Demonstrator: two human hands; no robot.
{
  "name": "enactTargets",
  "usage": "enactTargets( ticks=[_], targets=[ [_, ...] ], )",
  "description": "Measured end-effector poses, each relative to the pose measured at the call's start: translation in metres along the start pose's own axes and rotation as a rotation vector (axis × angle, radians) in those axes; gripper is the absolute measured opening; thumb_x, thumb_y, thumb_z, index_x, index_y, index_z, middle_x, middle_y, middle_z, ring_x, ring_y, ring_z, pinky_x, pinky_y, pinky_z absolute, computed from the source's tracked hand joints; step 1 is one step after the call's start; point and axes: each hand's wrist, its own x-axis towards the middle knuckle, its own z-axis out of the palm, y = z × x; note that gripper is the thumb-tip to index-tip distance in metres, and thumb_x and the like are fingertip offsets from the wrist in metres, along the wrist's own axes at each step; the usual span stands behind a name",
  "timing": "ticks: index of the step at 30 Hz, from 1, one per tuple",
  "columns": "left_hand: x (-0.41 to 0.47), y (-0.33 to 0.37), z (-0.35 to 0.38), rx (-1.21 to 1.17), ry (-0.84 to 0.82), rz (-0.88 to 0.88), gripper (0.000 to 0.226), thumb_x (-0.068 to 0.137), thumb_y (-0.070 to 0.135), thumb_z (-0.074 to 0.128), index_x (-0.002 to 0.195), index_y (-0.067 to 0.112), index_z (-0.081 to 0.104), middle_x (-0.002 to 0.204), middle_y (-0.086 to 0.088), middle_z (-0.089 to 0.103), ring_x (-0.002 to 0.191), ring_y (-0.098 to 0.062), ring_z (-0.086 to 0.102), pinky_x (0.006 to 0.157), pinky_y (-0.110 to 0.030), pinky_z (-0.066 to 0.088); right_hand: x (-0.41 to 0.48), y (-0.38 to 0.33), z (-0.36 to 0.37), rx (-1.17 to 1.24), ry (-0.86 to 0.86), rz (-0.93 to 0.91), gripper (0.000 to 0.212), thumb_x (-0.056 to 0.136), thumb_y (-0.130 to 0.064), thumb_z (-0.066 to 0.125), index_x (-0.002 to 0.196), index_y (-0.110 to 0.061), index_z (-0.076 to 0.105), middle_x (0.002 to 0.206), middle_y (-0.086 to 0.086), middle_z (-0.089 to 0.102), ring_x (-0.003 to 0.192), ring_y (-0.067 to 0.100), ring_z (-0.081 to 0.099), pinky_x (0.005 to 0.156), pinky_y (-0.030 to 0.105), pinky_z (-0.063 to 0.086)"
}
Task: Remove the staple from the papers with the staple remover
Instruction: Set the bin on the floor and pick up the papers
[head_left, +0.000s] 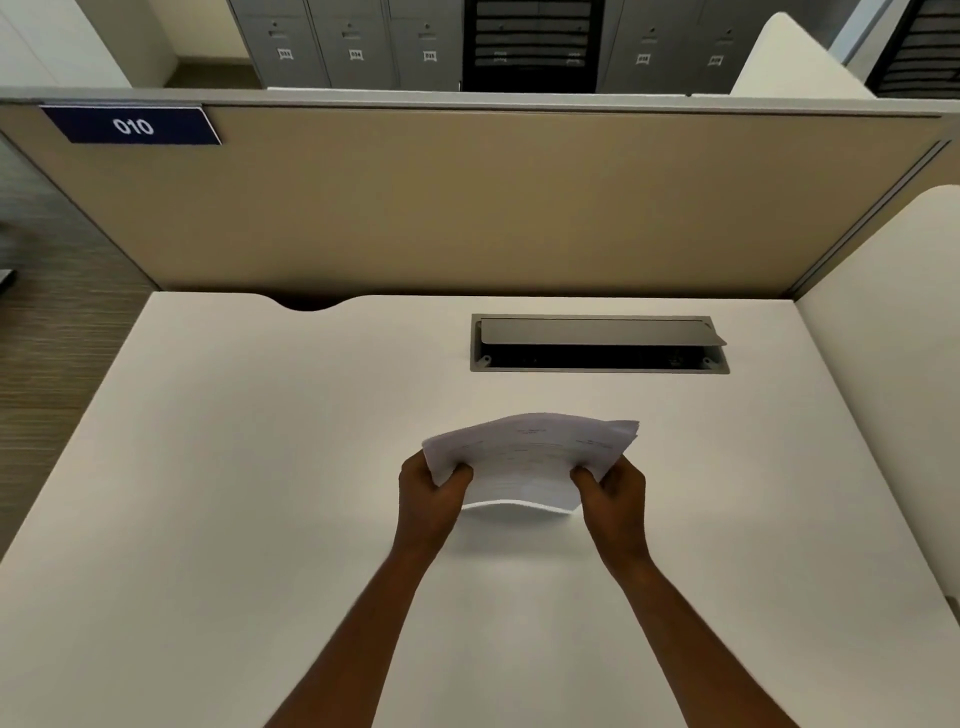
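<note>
A thin stack of white printed papers (527, 457) is held just above the desk, near its middle, bowed upward in the centre. My left hand (431, 493) grips the stack's left edge and my right hand (615, 493) grips its right edge, thumbs on top. The staple is too small to make out. No staple remover is in view.
The white desk (234, 493) carries an open grey cable tray (597, 344) set into its far side. A tan partition (467, 208) with a blue "010" sign (134, 126) rises behind the desk, and a white divider (893, 312) borders the right side.
</note>
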Motion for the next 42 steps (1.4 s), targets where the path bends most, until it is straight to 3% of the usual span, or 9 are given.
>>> enactTargets(
  ticks=[3,5,8,14,19,25,32,37,42],
  targets=[
    [0.000,-0.006,0.001,0.025,-0.025,-0.053,0.028,0.072,0.027,0.062,0.084,0.003,0.067,0.083,-0.032,0.061,0.073,-0.022,0.055,0.068,-0.041,0.047,-0.003,0.008,0.001,-0.018,-0.031,0.037,0.023,0.083,-0.015,0.065,0.105,-0.012,0.069,0.096,-0.001,0.073,0.092,0.013,0.068,0.082,0.032,0.057],
    [0.001,-0.005,0.001,0.025,-0.045,-0.075,0.026,0.074,0.031,0.064,0.086,0.008,0.071,0.085,-0.025,0.068,0.077,-0.021,0.063,0.072,-0.045,0.054,-0.002,0.009,0.000,-0.043,-0.039,-0.005,0.026,0.090,-0.011,0.068,0.116,-0.013,0.067,0.108,0.000,0.073,0.103,0.015,0.068,0.090,0.035,0.058],
    [0.009,0.010,-0.005,0.028,-0.103,-0.044,0.026,0.085,0.029,0.064,0.107,0.020,0.073,0.101,0.000,0.078,0.096,-0.015,0.073,0.085,-0.044,0.062,0.006,-0.001,-0.004,-0.056,-0.059,-0.078,0.022,0.094,-0.010,0.065,0.114,-0.018,0.067,0.108,-0.001,0.073,0.102,0.015,0.069,0.086,0.033,0.059],
    [0.025,0.060,-0.016,-0.156,-0.174,0.036,0.026,0.103,0.027,0.057,0.124,0.016,0.067,0.116,-0.004,0.075,0.104,-0.023,0.073,0.085,-0.041,0.062,0.020,-0.020,-0.011,-0.007,-0.137,-0.042,0.024,0.096,-0.010,0.063,0.118,-0.016,0.065,0.112,-0.002,0.073,0.102,0.018,0.070,0.085,0.036,0.059],
    [0.040,0.084,-0.019,-0.248,-0.094,0.076,0.028,0.106,0.032,0.052,0.119,0.013,0.068,0.110,-0.014,0.074,0.097,-0.025,0.071,0.081,-0.039,0.059,0.022,-0.030,-0.011,0.043,-0.177,0.018,0.025,0.095,-0.008,0.063,0.117,-0.019,0.067,0.111,-0.002,0.074,0.099,0.020,0.072,0.082,0.036,0.060],
    [0.040,0.093,-0.015,-0.257,-0.067,0.115,0.029,0.106,0.032,0.050,0.115,0.010,0.067,0.097,-0.007,0.074,0.086,-0.021,0.072,0.075,-0.035,0.061,0.018,-0.037,-0.012,0.109,-0.254,0.040,0.028,0.095,-0.013,0.064,0.122,-0.018,0.063,0.116,0.000,0.073,0.102,0.021,0.071,0.082,0.036,0.060],
    [0.028,0.089,-0.007,-0.295,-0.009,0.144,0.027,0.106,0.030,0.051,0.108,0.009,0.067,0.089,-0.008,0.072,0.079,-0.021,0.067,0.066,-0.034,0.058,0.016,-0.046,-0.006,0.185,-0.095,-0.008,0.009,0.097,-0.011,0.061,0.104,-0.010,0.066,0.100,0.005,0.075,0.092,0.026,0.072,0.078,0.036,0.059],
    [0.024,0.083,-0.001,-0.263,0.152,0.182,0.035,0.097,0.046,0.063,0.069,0.024,0.063,0.071,-0.002,0.063,0.071,-0.018,0.063,0.063,-0.034,0.053,0.013,-0.038,0.002,0.192,-0.042,-0.070,0.003,0.095,-0.009,0.064,0.098,-0.009,0.066,0.098,0.009,0.074,0.094,0.029,0.070,0.081,0.040,0.057],
    [0.018,0.068,0.008,-0.220,0.203,0.156,0.037,0.094,0.043,0.069,0.071,0.014,0.072,0.067,0.001,0.067,0.072,-0.013,0.061,0.072,-0.032,0.047,0.011,-0.024,0.012,0.180,-0.040,-0.046,0.011,0.077,-0.014,0.063,0.087,-0.007,0.063,0.080,0.021,0.060,0.075,0.027,0.054,0.071,0.042,0.045]
  ],
)
